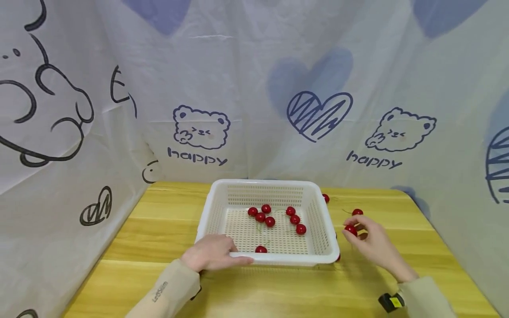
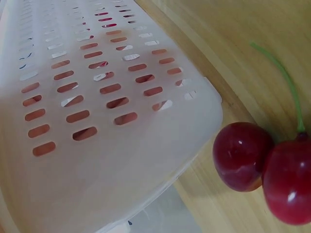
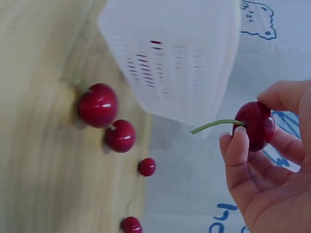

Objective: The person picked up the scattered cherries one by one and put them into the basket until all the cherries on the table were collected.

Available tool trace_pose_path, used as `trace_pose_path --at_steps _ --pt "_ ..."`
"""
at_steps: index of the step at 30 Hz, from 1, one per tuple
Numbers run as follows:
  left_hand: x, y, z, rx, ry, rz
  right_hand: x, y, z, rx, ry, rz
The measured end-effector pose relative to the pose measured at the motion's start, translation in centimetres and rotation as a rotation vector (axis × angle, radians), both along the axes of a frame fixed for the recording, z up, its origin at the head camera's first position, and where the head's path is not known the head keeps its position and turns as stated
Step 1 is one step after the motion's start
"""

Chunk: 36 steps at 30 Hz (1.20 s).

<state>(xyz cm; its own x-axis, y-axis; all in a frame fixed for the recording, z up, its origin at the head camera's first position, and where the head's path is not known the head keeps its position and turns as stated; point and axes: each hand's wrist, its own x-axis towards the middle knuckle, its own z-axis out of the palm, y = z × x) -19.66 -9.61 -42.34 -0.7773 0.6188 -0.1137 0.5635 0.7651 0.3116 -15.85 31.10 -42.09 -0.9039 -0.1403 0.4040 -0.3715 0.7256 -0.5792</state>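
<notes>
A white plastic basket (image 1: pixel 254 259) with slotted walls stands on the table. Inside it lie several red cherries (image 1: pixel 270 221), some with green stems. My left hand (image 1: pixel 212 251) grips the basket's front rim near the left corner, its fingers inside and its thumb along the rim. Through the slots of the basket wall (image 2: pixel 160 126), skin shows in the left wrist view. To the right of the basket, my right hand (image 1: pixel 371 243) pinches a cherry (image 3: pixel 255 126) between thumb and fingertips, above the table. The held cherry's stem points away from the palm.
Beside the basket's right side, loose cherries (image 3: pixel 98 105) rest on the wooden table (image 1: pixel 131 229); one cherry (image 1: pixel 357 212) is just beyond my right hand. Two cherries (image 2: pixel 243 155) sit close to the basket in the left wrist view. A printed cloth (image 1: pixel 254 88) hangs behind.
</notes>
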Motion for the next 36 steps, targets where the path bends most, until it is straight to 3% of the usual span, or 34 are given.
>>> trace_pose_path --at_steps 8,24,36 --pt "0.1 -0.1 0.1 -0.008 0.008 0.003 -1.3 -1.1 2.1 0.023 0.091 0.003" --pt "-0.1 -0.3 0.0 0.004 -0.031 0.018 -5.6 -7.2 7.1 0.007 0.094 0.111" --pt "-0.1 0.0 -0.2 -0.007 -0.031 0.034 -10.1 -11.9 8.1 -0.016 0.215 0.137"
